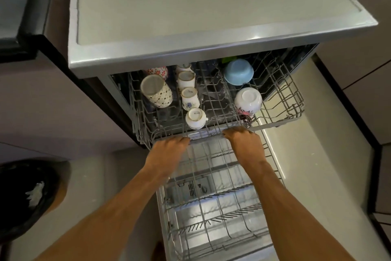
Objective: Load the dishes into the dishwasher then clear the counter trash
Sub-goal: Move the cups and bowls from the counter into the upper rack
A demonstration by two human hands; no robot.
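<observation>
Dishwasher upper rack (281,100) sits mid-frame, part-way out, with cups (195,118) and bowls (248,100) upside down so they drain. Your left hand (169,146) and right hand (245,140) hold its front rail, fingers (228,131) curled over the wire, probably spaced to slide it straight. The lower rack (222,197) is pulled out below.

Six cups (155,91); two bowls (239,72); two racks (293,104); two hands (169,148).
</observation>
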